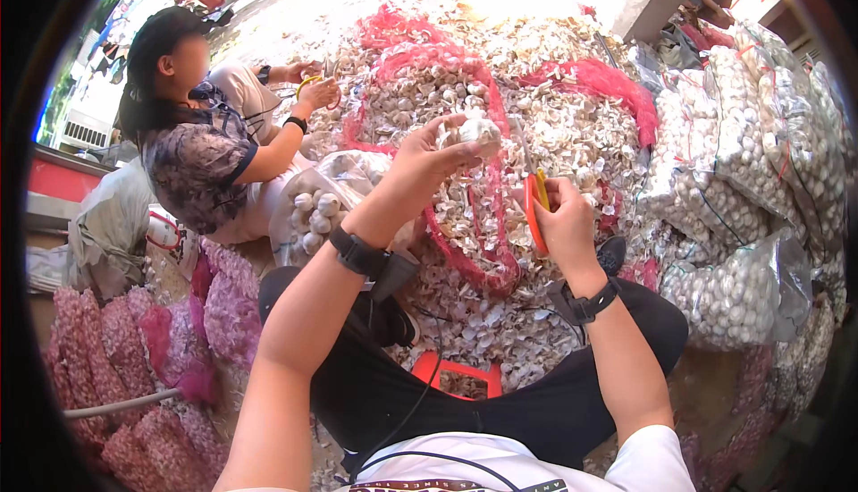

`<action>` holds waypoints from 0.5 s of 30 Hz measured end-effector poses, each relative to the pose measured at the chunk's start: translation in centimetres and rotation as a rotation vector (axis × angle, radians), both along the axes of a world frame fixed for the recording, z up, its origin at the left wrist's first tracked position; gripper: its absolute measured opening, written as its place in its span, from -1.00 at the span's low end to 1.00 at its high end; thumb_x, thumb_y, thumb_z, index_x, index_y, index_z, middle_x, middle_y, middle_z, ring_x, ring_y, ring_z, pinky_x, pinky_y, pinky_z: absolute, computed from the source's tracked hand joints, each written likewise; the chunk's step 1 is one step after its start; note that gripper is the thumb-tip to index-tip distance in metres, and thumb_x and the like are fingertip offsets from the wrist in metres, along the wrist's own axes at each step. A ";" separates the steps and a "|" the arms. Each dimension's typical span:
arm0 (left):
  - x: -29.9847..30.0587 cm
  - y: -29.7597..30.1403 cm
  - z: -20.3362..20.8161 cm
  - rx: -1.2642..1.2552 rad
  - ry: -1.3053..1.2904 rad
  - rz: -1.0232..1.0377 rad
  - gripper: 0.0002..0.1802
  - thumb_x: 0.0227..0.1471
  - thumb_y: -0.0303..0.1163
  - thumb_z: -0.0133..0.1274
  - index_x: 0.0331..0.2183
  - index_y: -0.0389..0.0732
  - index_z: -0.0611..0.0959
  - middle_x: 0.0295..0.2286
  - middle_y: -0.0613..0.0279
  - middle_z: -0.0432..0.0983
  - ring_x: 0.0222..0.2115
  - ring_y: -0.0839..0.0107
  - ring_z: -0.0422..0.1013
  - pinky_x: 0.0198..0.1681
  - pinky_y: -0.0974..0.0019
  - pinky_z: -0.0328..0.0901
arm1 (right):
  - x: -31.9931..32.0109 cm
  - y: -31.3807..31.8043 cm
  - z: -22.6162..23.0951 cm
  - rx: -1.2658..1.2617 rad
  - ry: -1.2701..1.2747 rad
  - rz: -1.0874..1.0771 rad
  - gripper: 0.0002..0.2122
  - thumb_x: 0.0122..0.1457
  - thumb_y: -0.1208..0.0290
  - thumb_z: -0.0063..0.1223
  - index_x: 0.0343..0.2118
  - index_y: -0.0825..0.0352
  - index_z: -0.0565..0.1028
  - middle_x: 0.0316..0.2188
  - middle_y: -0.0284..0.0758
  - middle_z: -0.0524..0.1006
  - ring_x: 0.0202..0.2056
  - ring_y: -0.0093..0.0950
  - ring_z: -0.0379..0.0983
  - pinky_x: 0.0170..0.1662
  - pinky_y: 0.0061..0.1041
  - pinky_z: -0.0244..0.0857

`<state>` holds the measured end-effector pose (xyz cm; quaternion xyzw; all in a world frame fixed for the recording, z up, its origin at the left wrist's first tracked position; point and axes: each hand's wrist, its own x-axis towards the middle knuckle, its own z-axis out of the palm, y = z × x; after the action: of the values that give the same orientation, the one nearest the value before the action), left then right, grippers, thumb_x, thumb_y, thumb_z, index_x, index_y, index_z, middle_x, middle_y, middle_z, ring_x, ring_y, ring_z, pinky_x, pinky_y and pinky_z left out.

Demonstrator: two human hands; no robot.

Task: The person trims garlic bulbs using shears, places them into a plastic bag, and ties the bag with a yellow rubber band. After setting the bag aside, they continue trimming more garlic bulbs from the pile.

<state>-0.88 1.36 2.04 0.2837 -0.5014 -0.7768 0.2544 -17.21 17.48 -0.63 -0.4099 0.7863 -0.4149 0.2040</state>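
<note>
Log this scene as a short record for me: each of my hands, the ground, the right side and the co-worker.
Left hand: holds a round whitish garlic bulb
Right hand: holds metal scissors with orange and yellow handles
Ground: dry, papery whitish garlic skins, red mesh netting among them
Right side: clear plastic bags packed with garlic
Co-worker: at left, dark cap, patterned top

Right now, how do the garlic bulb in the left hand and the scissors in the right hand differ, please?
Colour: the garlic bulb is whitish, while the scissors have orange and yellow handles.
Shape: the bulb is rounded; the scissors are long and narrow.
Hold: the left hand pinches the bulb, while the right hand grips the scissors by the handles.
Both are held above loose garlic skins.
</note>
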 end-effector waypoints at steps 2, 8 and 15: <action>0.3 -0.4 0.1 0.200 0.130 -0.034 -0.44 0.09 -0.63 0.08 0.12 -0.31 0.33 -0.06 0.07 0.48 -0.08 0.28 0.49 0.03 0.26 0.37 | -0.4 -0.2 0.0 -0.001 -0.080 -0.038 -0.65 0.10 0.19 0.28 -0.26 0.42 0.53 -0.48 -0.20 0.61 -0.46 -0.41 0.58 -0.36 -0.48 0.41; 0.5 0.2 -0.1 0.146 0.150 -0.133 -0.46 0.08 -0.62 0.10 0.10 -0.26 0.36 -0.08 0.07 0.50 -0.10 0.33 0.50 -0.03 0.28 0.39 | 0.0 -1.0 0.4 -0.129 -0.411 0.040 -0.58 0.12 0.29 0.30 -0.10 0.49 0.44 -0.37 -0.34 0.58 -0.36 -0.67 0.48 -0.30 -0.64 0.36; -0.3 2.4 -0.6 0.039 0.021 -0.196 -0.58 0.13 -0.40 0.17 0.01 -0.23 0.47 -0.16 0.15 0.56 -0.21 0.43 0.53 -0.10 0.31 0.43 | 0.7 -1.5 1.1 -0.331 -0.952 0.091 -0.58 0.14 0.54 0.23 0.01 0.49 0.32 -0.12 -0.20 0.54 -0.13 -0.53 0.51 -0.05 -0.57 0.47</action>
<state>-1.19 3.74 1.42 0.2300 -0.5090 -0.8104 0.1769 -16.55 15.99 0.46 -0.2360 0.5110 -0.6655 0.4902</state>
